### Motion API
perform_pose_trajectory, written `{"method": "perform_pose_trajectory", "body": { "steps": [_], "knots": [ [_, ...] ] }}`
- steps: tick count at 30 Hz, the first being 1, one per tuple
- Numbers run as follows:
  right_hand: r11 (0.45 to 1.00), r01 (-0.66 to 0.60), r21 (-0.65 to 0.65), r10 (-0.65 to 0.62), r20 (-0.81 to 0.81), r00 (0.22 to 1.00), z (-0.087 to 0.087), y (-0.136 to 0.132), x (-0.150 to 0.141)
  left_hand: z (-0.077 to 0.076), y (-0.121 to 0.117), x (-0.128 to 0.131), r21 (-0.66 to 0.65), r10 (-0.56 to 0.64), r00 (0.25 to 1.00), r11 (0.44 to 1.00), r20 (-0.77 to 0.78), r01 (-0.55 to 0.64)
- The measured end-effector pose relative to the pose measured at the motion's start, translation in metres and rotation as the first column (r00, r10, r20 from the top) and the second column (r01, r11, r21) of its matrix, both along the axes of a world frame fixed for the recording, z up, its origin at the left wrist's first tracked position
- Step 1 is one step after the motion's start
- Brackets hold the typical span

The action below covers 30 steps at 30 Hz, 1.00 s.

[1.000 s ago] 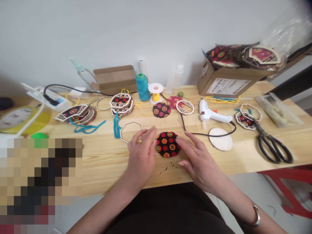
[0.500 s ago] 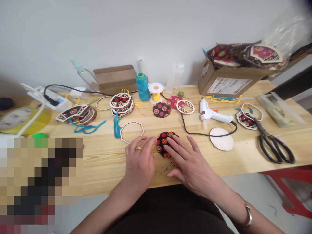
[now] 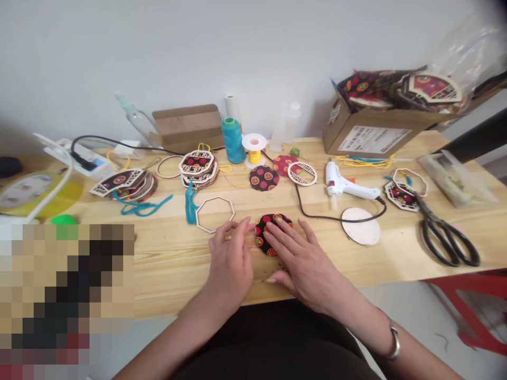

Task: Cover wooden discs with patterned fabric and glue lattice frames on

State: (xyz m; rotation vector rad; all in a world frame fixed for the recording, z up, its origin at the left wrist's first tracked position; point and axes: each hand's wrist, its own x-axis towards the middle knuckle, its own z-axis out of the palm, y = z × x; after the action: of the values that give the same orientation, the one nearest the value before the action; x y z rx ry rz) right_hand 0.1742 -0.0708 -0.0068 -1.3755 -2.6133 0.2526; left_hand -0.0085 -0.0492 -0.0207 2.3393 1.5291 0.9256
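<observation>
A round piece of black fabric with red and orange flower motifs (image 3: 261,232) lies on the table before me. My right hand (image 3: 299,253) rests flat across its right side, fingers stretched out and thumb apart on the wood. At its left edge is my left hand (image 3: 232,258), its fingers bent and close together, the index fingertip by the rim. Whatever that hand may pinch is hidden behind its fingers. Small dark scraps lie between the hands. Just beyond my left hand is a thin wooden octagon frame (image 3: 215,214).
Fabric circles (image 3: 264,178), an oval lattice frame (image 3: 302,173) and a white glue gun (image 3: 348,184) lie behind. Right are a pale disc (image 3: 360,227) and black scissors (image 3: 447,237). Blue thread (image 3: 233,142) and a full carton (image 3: 368,132) stand at the back; stacked ornaments (image 3: 198,169) lie left.
My right hand has slid slightly left, further over the fabric circle. The left hand has shifted a little, its fingers turning more upright at the circle's edge.
</observation>
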Motion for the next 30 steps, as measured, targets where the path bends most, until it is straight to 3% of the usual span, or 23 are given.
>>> {"method": "perform_pose_trajectory", "body": {
  "steps": [30],
  "knots": [
    [1.0,-0.014,0.003,0.014,-0.03,0.999,-0.0016,0.0014,0.0,-0.0021,-0.0006,0.0003,0.025,0.004,0.999,1.0,-0.044,-0.003]
  ]
}}
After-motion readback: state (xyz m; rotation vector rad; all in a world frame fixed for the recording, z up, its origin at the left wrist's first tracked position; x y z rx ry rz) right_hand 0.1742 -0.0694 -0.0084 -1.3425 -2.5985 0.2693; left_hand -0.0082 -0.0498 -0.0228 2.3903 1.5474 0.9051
